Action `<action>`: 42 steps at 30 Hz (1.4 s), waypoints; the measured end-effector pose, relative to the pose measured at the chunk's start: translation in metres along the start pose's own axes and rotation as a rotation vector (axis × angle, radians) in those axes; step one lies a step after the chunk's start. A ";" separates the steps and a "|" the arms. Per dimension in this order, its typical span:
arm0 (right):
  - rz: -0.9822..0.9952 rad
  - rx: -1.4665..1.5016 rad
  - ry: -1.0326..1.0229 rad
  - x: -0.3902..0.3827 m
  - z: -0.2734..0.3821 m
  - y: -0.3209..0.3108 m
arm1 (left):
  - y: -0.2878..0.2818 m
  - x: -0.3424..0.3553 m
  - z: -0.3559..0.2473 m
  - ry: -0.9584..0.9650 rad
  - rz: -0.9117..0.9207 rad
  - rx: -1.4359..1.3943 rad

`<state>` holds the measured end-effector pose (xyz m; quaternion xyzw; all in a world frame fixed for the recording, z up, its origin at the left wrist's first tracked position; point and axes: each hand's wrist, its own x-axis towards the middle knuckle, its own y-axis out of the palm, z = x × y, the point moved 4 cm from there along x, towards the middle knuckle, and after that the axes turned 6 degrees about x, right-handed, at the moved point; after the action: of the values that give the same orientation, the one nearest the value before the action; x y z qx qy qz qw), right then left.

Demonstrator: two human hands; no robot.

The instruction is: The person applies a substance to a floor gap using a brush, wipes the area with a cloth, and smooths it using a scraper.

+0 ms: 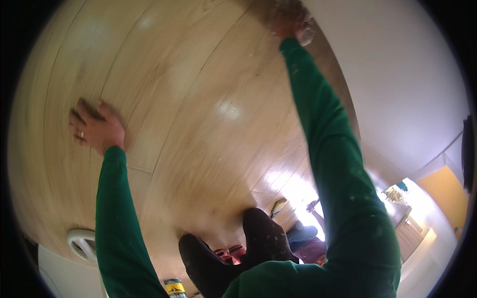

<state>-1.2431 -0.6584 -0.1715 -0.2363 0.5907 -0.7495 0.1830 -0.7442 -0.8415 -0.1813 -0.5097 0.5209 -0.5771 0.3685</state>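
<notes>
I kneel on a pale wood plank floor (194, 114) in green sleeves and dark trousers. My left hand (97, 124) rests open on the boards at the left, fingers spread, a ring on one finger. My right arm reaches far up to the top right, where my right hand (293, 25) is blurred at the foot of a white wall (397, 84). It seems closed on a pale, crumpled thing that I cannot make out.
A white ring-shaped object (79, 238) lies at the lower left, a yellow-and-black package (174, 287) at the bottom. Red objects (223, 256) show by my knees. Behind me are a small wood-handled tool (277, 207) and another person (303, 238). An orange panel (442, 193) is at the right.
</notes>
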 end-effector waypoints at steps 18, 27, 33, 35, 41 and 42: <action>-0.148 -0.042 0.069 -0.122 -0.153 -0.087 | 0.001 0.003 0.013 0.033 -0.045 -0.001; 0.527 0.096 0.024 -0.490 -0.018 -0.128 | -0.013 -0.005 -0.001 0.020 -0.023 0.027; 0.529 0.325 -0.051 -0.475 -0.006 -0.176 | -0.011 0.000 0.007 0.011 -0.136 0.065; 0.572 0.371 -0.129 -0.459 -0.008 -0.173 | -0.019 0.021 0.062 -0.016 -0.193 0.185; -0.104 -0.448 0.376 -0.415 -0.409 -0.202 | -0.105 -0.074 -0.103 0.618 -0.153 -0.160; -0.132 -0.717 0.612 -0.427 -0.467 -0.212 | -0.125 -0.127 -0.115 0.738 -0.034 -0.253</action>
<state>-1.1580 0.0011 -0.1133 -0.0900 0.8226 -0.5437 -0.1402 -0.8163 -0.6708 -0.0779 -0.3178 0.6771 -0.6588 0.0807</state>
